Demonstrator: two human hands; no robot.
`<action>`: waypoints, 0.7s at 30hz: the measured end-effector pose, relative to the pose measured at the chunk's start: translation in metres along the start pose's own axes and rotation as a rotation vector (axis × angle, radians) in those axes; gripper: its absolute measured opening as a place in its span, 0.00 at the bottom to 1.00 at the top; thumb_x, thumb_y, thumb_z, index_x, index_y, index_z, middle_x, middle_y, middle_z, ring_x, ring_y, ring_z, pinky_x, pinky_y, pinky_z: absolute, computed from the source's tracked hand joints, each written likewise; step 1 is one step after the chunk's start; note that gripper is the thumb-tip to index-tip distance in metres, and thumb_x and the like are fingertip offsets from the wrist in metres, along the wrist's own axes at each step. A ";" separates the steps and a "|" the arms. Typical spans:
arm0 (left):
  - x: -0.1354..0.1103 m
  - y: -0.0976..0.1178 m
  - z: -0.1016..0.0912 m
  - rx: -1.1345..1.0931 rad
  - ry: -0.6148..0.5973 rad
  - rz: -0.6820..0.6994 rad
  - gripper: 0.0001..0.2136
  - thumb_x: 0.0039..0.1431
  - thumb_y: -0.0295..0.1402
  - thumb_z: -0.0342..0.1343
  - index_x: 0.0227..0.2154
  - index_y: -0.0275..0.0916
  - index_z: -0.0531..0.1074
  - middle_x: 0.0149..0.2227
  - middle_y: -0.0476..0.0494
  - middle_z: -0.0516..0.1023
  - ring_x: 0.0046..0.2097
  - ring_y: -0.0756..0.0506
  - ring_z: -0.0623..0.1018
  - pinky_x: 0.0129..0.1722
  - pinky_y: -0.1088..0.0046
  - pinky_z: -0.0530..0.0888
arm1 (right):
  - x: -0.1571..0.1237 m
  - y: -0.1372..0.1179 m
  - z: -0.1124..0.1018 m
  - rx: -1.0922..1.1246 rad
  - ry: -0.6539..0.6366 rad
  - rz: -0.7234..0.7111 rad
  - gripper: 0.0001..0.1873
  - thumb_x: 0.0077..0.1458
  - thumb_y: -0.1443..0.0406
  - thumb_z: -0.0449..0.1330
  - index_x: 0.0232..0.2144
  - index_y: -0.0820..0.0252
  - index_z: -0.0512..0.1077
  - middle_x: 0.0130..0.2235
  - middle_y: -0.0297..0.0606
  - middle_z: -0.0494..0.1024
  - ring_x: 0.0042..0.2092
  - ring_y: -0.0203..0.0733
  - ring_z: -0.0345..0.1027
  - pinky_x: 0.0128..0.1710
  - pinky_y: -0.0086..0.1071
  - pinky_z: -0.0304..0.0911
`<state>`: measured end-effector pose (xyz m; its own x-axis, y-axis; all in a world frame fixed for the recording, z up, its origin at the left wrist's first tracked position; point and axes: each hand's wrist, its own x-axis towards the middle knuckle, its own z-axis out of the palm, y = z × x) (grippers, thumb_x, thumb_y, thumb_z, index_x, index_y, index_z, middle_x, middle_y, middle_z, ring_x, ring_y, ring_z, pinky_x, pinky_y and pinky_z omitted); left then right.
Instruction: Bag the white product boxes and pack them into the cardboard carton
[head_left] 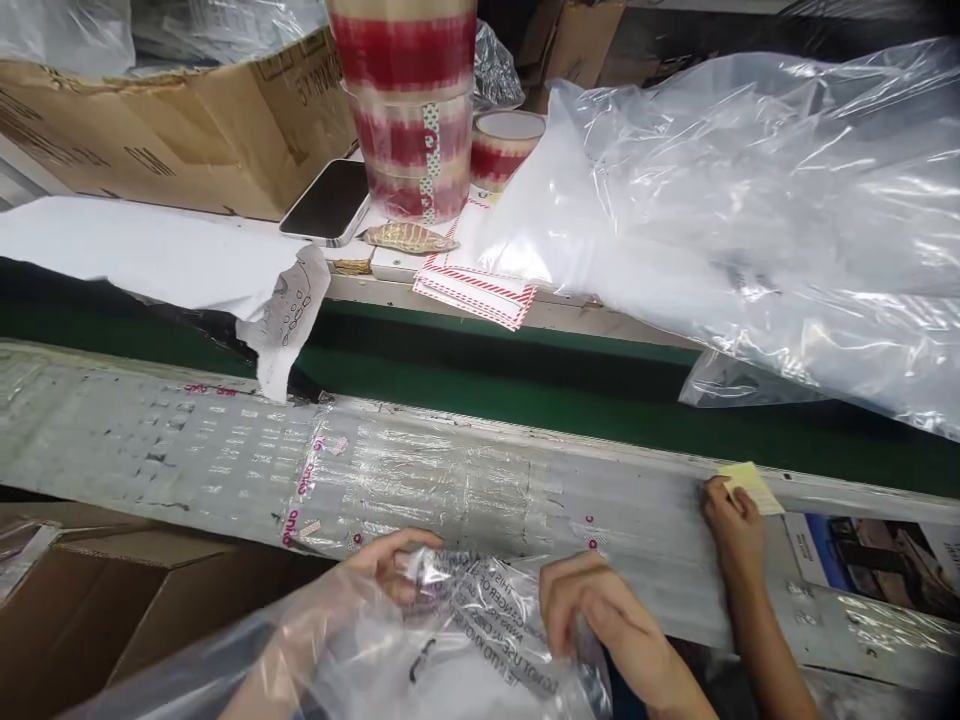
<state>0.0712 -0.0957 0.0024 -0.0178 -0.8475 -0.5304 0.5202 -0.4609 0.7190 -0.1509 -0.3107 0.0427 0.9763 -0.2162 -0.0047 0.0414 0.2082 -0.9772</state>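
My left hand and my right hand both grip a clear plastic bag with black warning text printed on it, low at the front. The left forearm lies under or inside the bag's film. The bag's top edge rests against a grey metal ledge wrapped in clear tape. Further right, another person's hand presses a small yellow slip on the same ledge.
Beyond the ledge runs a green conveyor belt. Behind it are a large heap of clear plastic bags, stacked red tape rolls, red-striped labels, a phone, a cardboard box and white paper. Another carton stands lower left.
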 end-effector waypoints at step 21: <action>-0.029 0.161 -0.041 0.815 0.150 0.035 0.34 0.42 0.38 0.68 0.56 0.46 0.72 0.61 0.42 0.72 0.59 0.34 0.72 0.55 0.64 0.72 | 0.073 0.026 -0.038 -0.077 0.361 0.108 0.21 0.48 0.51 0.68 0.37 0.58 0.70 0.33 0.34 0.71 0.35 0.39 0.63 0.36 0.31 0.60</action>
<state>0.1910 -0.1348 0.1153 0.1311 -0.8475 -0.5144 -0.2647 -0.5300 0.8056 -0.0863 -0.3577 0.0089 0.8360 -0.5220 -0.1694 -0.0868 0.1791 -0.9800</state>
